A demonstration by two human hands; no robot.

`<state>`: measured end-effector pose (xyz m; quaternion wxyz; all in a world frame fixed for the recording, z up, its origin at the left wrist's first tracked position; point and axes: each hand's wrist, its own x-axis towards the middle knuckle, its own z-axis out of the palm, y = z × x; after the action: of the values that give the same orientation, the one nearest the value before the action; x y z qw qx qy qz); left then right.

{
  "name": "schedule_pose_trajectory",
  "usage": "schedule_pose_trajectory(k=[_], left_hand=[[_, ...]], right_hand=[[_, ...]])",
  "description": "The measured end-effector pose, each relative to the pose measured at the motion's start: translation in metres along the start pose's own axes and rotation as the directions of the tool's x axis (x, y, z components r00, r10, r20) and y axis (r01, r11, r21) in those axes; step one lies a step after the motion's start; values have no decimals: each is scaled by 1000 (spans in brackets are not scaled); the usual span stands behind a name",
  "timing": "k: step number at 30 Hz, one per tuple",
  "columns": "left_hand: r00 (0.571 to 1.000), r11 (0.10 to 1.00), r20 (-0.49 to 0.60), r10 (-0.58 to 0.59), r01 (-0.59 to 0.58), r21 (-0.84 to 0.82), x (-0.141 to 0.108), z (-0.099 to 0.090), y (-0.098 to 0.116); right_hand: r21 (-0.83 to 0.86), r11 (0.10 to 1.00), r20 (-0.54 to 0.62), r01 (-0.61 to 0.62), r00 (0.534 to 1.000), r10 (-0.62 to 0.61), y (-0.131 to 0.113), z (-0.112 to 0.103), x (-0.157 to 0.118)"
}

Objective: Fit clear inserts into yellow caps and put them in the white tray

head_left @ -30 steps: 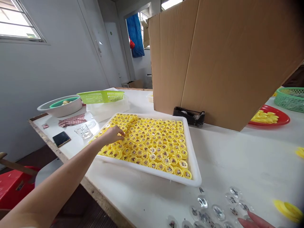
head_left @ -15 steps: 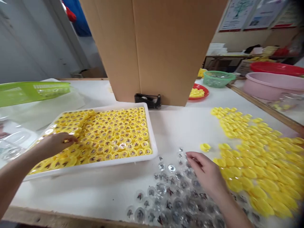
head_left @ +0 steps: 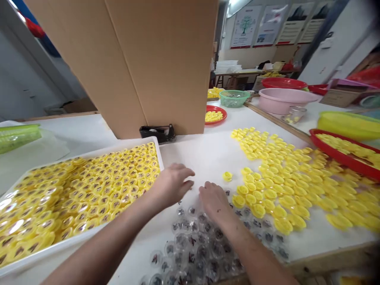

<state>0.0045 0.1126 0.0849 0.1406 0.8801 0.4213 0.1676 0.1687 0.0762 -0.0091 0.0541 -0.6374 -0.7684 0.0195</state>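
My left hand (head_left: 175, 184) hovers just right of the white tray (head_left: 160, 156), its thumb and forefinger apart with nothing visible between them. The tray holds rows of yellow caps (head_left: 130, 174) with small printed pictures. Close by on the right, my right hand (head_left: 214, 200) is over the upper edge of a spread of clear round pieces (head_left: 203, 253) with dark prints. Its fingers point down and are bent, and their tips are too indistinct to show whether they hold anything. A single yellow cap (head_left: 227, 176) lies beyond it, left of many loose yellow caps (head_left: 276, 186).
A tall cardboard sheet (head_left: 160, 59) stands behind a black tape dispenser (head_left: 158, 133). Further back are a green basket (head_left: 234, 98) and a pink basin (head_left: 282, 101). Red trays of yellow pieces stand behind (head_left: 225, 118) and at the right (head_left: 350, 158).
My left hand has left the tray and moved right, near my right hand. My right hand appears further left over the clear pieces. The view has turned right.
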Motion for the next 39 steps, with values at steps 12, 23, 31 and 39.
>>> schedule_pose_trajectory(k=[12, 23, 31, 39], left_hand=[[911, 993, 394, 121, -107, -58, 143, 120, 39], [987, 985, 127, -94, 111, -129, 95, 65, 40], [952, 678, 61, -301, 259, -688, -23, 63, 22], [870, 423, 140, -472, 363, -830, -82, 90, 1]], right_hand=[[94, 964, -127, 250, 963, -238, -5, 19, -6], [190, 963, -95, 192, 980, -177, -13, 16, -4], [436, 896, -145, 81, 989, -18, -15, 10, -9], [865, 503, -94, -8, 980, 177, 11, -13, -25]])
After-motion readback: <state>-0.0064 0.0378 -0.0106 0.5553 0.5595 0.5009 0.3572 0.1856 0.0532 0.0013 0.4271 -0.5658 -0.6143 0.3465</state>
